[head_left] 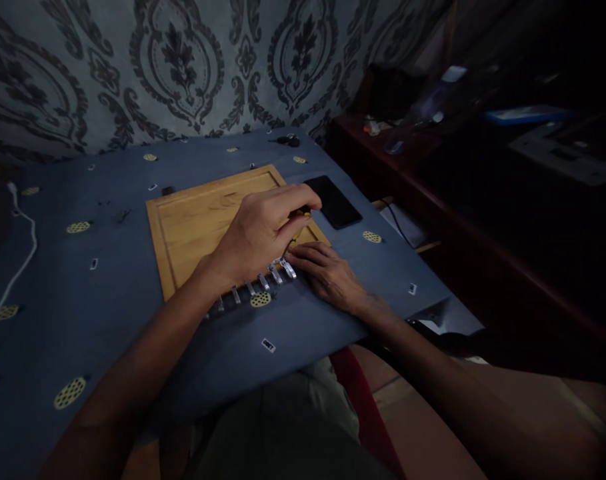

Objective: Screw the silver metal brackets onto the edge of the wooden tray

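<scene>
My left hand [263, 230] is closed round the black and yellow handle of a small screwdriver [299, 215], held upright over the near right corner of a wooden board [197, 220]. My right hand [327, 272] lies flat on the blue cloth, fingers stretched out and pressing the right end of a row of several small metal brackets [263, 283] along the board's near edge. The screwdriver's tip points down at the rightmost bracket [287, 267], mostly hidden by my fingers.
A dark phone [333, 201] lies just right of the board. The table wears a blue cloth with yellow dotted patches [77, 227]. A white cable [25, 260] runs along the left. A dark wooden shelf [433, 173] with clutter stands to the right.
</scene>
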### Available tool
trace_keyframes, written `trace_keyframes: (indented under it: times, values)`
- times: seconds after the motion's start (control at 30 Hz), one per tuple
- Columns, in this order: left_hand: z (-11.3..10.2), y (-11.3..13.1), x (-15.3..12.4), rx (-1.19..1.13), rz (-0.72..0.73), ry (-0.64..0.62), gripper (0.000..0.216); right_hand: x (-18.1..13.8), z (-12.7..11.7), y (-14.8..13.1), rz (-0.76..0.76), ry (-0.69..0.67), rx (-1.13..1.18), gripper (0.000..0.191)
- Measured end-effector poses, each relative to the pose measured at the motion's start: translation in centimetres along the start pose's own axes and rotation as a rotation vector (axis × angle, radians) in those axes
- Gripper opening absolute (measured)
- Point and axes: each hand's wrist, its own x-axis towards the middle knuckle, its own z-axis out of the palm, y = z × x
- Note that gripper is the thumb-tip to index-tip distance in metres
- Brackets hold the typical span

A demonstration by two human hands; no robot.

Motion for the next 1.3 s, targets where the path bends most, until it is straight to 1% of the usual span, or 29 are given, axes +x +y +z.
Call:
trace_keyframes:
  times: [0.13, 0.27, 0.33, 0.43, 0.57, 0.97, 1.3]
  values:
    - [0.09, 0.06, 0.05, -0.052, -0.046, 0.008, 0.013, 0.06, -0.02, 0.03, 0.018, -0.015, 0.009, 0.054]
    - [0.02, -0.07, 0.15, -0.062, -0.045, -0.01, 0.012, 0.12, -0.07, 0.01, 0.022, -0.023, 0.006, 0.052]
    - [-0.01, -0.16, 0.15, -0.042, -0.028, -0.004, 0.011, 0.15, -0.11, -0.01, 0.012, -0.013, 0.001, 0.051]
    - [0.08, -0.24, 0.1, 0.025, -0.001, 0.036, 0.006, 0.17, -0.15, -0.04, -0.01, 0.005, 0.0, 0.051]
    - [0.3, -0.2, 0.06, 0.088, 0.02, 0.065, 0.007, 0.16, -0.06, 0.02, -0.027, 0.014, -0.011, 0.051]
    - [-0.18, 0.33, 0.11, 0.115, -0.028, 0.021, 0.006, 0.04, -0.03, 0.08, -0.009, -0.01, -0.019, 0.047]
    - [-0.44, 0.38, 0.15, 0.168, -0.007, -0.008, 0.009, 0.05, -0.06, -0.01, 0.005, -0.014, 0.0, 0.05]
